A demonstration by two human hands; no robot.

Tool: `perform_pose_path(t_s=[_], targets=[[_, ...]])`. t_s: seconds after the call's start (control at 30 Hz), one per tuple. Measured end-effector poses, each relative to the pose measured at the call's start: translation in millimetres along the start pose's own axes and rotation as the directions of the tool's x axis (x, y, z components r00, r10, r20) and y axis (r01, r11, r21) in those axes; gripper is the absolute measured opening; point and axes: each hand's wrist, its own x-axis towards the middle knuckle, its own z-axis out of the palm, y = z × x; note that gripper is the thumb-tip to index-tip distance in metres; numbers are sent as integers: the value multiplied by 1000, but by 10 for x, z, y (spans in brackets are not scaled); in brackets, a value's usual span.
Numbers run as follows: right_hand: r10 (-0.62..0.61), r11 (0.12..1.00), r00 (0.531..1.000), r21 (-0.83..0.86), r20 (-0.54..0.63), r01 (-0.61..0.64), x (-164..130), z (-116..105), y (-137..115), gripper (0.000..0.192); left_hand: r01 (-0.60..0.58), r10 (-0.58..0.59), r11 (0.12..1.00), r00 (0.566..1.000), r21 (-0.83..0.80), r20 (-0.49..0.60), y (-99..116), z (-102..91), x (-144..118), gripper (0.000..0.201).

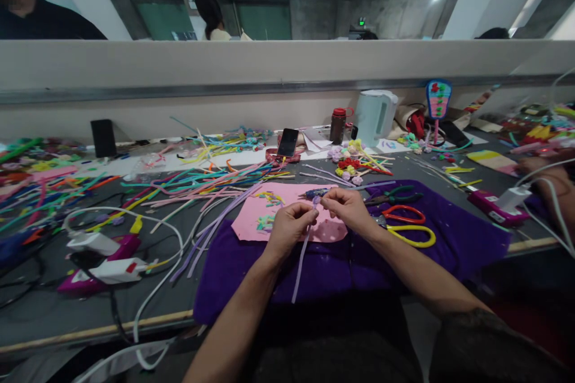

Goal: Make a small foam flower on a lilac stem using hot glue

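The held stem (300, 269) is pale lilac, the sheet (335, 232) pink, the cloth (359, 278) deep purple, the counter (175, 299) dark grey. Right of centre, the scissors (395, 228) have one red handle, one yellow; upper right, the kettle (369, 122) is pale blue-green.

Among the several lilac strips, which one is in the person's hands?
The lilac strip whose tail hangs below the left hand, its curled upper end at the right hand. The other strips lie loose, touched by neither hand.

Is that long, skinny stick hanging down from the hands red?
No, the stick hanging below the left hand is pale purple.
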Motion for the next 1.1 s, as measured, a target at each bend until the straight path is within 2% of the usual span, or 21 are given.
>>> perform_pose_path(t_s=[0.27, 0.5, 0.63, 0.7, 0.77, 0.87, 1.1], targets=[[11, 1000, 1000, 9, 0, -11, 3, -3, 17, 21, 25, -25, 999, 1000, -44, -6, 10, 14, 0, 27], [4, 1000, 1000, 24, -29, -4, 0, -22, 66, 25, 148, -159, 947, 987, -286, -17, 17, -64, 37, 33], [-83, 995, 994, -47, 69, 86, 9, 15, 89, 21, 169, -174, 933, 985, -317, 13, 9, -75, 38, 32], [-127, 986, 982, -85, 140, 140, 16, 38, 113, 28, 152, -152, 947, 988, -282, 20, 7, -65, 29, 31], [-155, 975, 971, -131, 180, 180, 19, 53, 135, 21, 109, -108, 965, 994, -238, 18, 6, -58, 23, 29], [-167, 960, 970, -194, 179, 201, 14, 49, 142, 12, 63, -70, 974, 997, -216, -26, 10, -79, 27, 28], [-173, 890, 973, -398, 155, 222, 54, -73, 192, 9, 3, -54, 967, 980, -256, -193, 49, -261, 66, 27]])
